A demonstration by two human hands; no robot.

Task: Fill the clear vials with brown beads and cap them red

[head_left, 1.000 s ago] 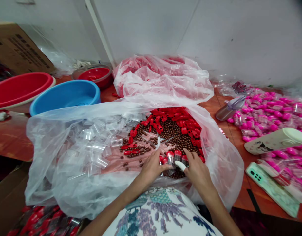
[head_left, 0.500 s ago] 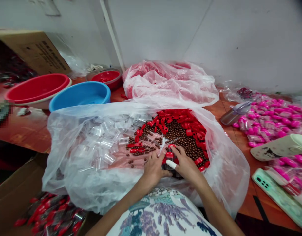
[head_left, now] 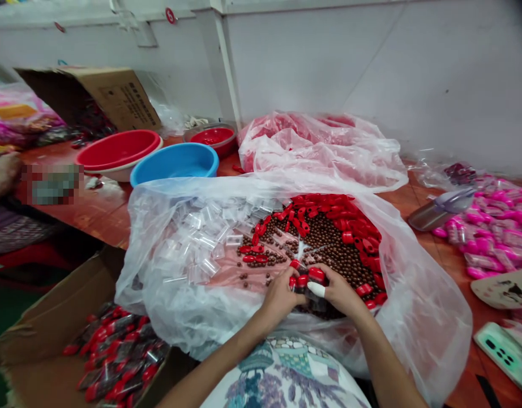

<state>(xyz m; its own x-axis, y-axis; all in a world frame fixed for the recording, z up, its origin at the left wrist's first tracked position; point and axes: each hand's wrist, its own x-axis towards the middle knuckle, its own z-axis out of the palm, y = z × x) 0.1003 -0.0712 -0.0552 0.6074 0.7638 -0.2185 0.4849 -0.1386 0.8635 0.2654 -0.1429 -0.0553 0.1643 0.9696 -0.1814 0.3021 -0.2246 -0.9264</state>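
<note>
My left hand point(head_left: 280, 296) is closed around small clear containers with red caps point(head_left: 301, 280), whose lower parts look dark. Close against it, my right hand point(head_left: 341, 290) grips another red-capped container point(head_left: 316, 275); a white cover sits on one of its fingers. My fingers hide much of what they hold. Beneath and beyond both hands lie many brown balls point(head_left: 324, 241) on a plastic sheet. Loose red caps point(head_left: 363, 226) ring the balls at the back and right. Clear empty containers point(head_left: 201, 226) are heaped on the left.
A cardboard box point(head_left: 35, 334) at lower left holds red-capped containers. Behind are a blue basin point(head_left: 176, 161), a red basin point(head_left: 116, 150) and a filled plastic bag point(head_left: 320, 150). Pink items point(head_left: 499, 221), a tumbler point(head_left: 441, 209) and a phone point(head_left: 505, 351) lie right. Another person's hand point(head_left: 4, 173) shows far left.
The view has swung left, so the surroundings sit further right in the picture. My hands remain together low over the balls, and the red-capped containers between them have turned slightly.
</note>
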